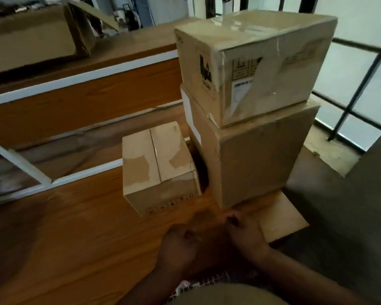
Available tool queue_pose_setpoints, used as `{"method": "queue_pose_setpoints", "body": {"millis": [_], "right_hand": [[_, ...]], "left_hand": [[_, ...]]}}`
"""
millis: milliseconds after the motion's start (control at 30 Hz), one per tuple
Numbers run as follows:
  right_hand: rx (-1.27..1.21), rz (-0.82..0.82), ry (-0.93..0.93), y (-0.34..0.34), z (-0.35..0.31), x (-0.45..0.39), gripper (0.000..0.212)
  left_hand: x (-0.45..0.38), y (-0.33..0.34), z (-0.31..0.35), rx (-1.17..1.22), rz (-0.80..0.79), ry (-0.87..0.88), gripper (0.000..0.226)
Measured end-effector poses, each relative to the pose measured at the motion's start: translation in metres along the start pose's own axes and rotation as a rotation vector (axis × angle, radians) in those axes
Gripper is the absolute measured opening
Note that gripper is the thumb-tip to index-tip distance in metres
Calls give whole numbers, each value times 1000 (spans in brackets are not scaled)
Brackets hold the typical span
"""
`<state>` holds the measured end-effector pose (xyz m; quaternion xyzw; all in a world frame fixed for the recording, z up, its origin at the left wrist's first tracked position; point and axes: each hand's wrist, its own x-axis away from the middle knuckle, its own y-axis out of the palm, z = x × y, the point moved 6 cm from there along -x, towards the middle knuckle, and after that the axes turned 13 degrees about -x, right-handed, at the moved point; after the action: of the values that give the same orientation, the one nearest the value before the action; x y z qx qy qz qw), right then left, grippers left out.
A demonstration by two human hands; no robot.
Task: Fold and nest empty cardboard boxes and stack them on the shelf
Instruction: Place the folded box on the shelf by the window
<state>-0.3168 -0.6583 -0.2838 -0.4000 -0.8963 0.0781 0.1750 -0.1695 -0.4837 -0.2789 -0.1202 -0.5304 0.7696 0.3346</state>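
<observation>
Three cardboard boxes sit on a wooden shelf (64, 238) with white rails. The big box (260, 159) is my landmark. It stands near the right end of the shelf, close to a window with dark bars (361, 84).

A taped box (257, 64) sits right on top of the big box. I think it is there because the big box makes a wide, flat base, so the lighter one can rest without tipping. Its near corner sticks out a little past the big box's edge.

A small box (158, 166) stands just to the left of the big box, on the shelf board. There is a dark gap between the two, so they may not be touching. Its top flaps are closed with a seam down the middle.

A flat cardboard piece (284, 219) lies under the big box's front corner and pokes out toward the person.

Both hands are low, in front of the big box. The left hand (180, 243) and the right hand (244, 227) are close together with the fingers curled in. They are dark and blurry, so I cannot tell if they pinch anything or are just held loose.

All three boxes are already on the shelf. My guess is the person is about to tidy them or reach for the next one.
</observation>
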Motion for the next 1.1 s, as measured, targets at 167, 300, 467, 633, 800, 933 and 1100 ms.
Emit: {"method": "queue_pose_setpoints", "body": {"millis": [167,300,467,633,800,933,1100], "right_hand": [[-125,237,-95,-91,-53,20,10],[-298,500,-358,-157,-133,20,8],[-557,699,-570,-213,-219,3,35],[-312,489,-418,-234,-257,-39,64],[-199,326,-371,-236,-260,-49,52],[-87,327,-428,-225,-261,-40,65],[-65,287,-586,-190,-272,-27,66]], "left_hand": [[-5,-70,81,245,174,47,34],[-11,-136,148,318,355,65,38],[-21,-188,208,554,437,169,60],[-39,-208,242,592,315,235,88],[-59,-211,250,627,243,206,70],[-66,-218,227,741,272,160,45],[-61,-229,184,857,267,184,40]]}}
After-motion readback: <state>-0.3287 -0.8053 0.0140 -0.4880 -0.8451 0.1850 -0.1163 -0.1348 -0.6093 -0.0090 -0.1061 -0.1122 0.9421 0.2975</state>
